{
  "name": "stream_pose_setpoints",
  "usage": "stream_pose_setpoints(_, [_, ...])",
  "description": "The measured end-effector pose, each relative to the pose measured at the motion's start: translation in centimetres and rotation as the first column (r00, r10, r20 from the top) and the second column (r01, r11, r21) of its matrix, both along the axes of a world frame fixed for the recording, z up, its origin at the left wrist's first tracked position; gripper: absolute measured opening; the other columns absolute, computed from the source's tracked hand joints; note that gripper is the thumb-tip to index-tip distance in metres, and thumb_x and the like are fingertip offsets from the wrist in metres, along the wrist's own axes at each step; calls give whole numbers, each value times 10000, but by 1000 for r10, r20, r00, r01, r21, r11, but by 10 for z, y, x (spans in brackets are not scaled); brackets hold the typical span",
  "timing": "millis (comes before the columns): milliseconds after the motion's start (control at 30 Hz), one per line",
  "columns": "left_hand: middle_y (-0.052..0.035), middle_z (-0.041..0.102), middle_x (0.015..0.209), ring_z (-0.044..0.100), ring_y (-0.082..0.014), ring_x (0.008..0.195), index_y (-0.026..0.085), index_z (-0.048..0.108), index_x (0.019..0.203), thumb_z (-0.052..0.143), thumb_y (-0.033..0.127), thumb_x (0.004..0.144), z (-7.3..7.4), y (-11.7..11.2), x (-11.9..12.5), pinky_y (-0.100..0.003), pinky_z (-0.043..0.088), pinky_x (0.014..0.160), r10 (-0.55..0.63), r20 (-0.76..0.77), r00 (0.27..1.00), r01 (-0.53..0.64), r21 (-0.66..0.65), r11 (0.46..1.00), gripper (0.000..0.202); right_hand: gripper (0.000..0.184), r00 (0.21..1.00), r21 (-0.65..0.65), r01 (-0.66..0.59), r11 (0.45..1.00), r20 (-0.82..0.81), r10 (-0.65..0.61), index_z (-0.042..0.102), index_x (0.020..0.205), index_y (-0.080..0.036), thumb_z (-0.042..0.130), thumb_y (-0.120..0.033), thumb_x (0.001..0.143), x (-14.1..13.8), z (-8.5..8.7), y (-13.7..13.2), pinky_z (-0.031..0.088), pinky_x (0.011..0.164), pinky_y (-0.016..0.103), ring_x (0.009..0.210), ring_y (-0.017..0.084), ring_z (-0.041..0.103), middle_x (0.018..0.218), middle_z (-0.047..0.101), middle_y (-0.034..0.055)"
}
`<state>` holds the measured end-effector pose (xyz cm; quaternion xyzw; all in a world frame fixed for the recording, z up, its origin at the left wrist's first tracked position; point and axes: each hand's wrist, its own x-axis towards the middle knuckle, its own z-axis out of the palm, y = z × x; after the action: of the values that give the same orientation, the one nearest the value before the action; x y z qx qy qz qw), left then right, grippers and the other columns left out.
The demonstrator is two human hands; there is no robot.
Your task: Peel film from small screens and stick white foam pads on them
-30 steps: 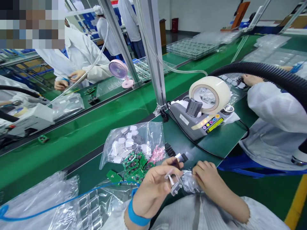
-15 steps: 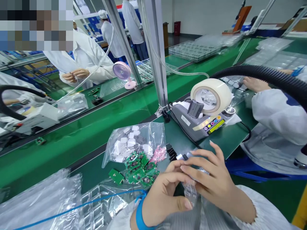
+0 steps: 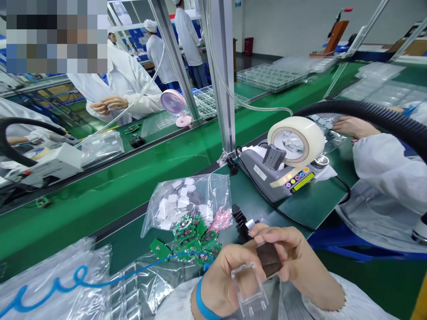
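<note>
My left hand [image 3: 216, 278], with a blue wrist strap [image 3: 204, 302], is closed on a small clear plastic frame [image 3: 252, 304], tilted toward me. My right hand [image 3: 296, 251] grips a dark, flat rectangular panel [image 3: 269, 260] by its edges, just beyond the frame. The left fingertips reach behind the panel; whether they touch it is hidden. Left of my hands, on the green mat, lie a heap of green circuit boards [image 3: 190, 235] and some pink small pieces [image 3: 221, 219]. Black pieces [image 3: 240, 220] lie just past my fingers.
A clear bag of white-tagged parts [image 3: 183, 202] lies behind the boards. Beyond stands a grey device [image 3: 263, 178] bearing a large tape roll [image 3: 315, 140]. Clear plastic trays [image 3: 126, 289] lie front left. A metal post [image 3: 228, 89] rises behind. A co-worker's sleeve [image 3: 390, 164] is at right.
My hands have come down and apart somewhat. The dark panel and the clear frame now show plainly between them. The blue strap cord has swung into loops at the left.
</note>
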<state>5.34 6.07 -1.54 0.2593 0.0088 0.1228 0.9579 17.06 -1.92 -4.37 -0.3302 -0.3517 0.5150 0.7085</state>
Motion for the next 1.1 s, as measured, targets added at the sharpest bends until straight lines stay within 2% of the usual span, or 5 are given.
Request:
stream_pose_setpoints(233, [-88,610,1104,575,-222,1006,224,751,829,791,400,553,-5,6,-11,-345,398,930,40,-55,998,-29,184,982,330,363,859,86,206,975,460,-222,575,1115,-323,646,-444,780,13,18,-6,458,924,340,1058,178,540,1060,657,19])
stream_pose_setpoints(367, [-90,601,1082,578,-211,964,236,754,844,771,394,594,-4,5,-12,-314,422,884,133,-44,990,-108,363,926,296,55,549,183,407,895,734,-400,547,828,-237,602,-238,836,15,41,-12,425,878,350,730,136,543,735,575,-26])
stream_pose_setpoints(533, [-89,545,1154,555,-239,1023,267,735,927,734,344,657,-5,3,-13,-343,413,918,160,-8,987,-131,533,836,281,118,205,270,417,868,902,-380,506,761,-212,541,-124,832,14,49,-18,313,935,385,732,146,507,717,536,-20])
stream_pose_setpoints(867, [-85,547,1158,558,-249,1005,300,723,955,752,398,615,-3,3,-19,-375,416,930,192,-76,978,-95,661,744,354,110,195,244,430,869,915,-354,488,779,-222,504,-148,858,14,40,-19,270,959,417,763,161,501,728,525,-18])
stream_pose_setpoints(1100, [-81,541,1164,554,-270,1036,311,729,940,739,371,641,-6,4,-20,-375,397,958,165,-137,977,-35,658,752,305,126,210,246,457,855,904,-373,512,757,-235,500,-168,863,13,39,-19,298,921,418,718,166,520,697,552,-21])
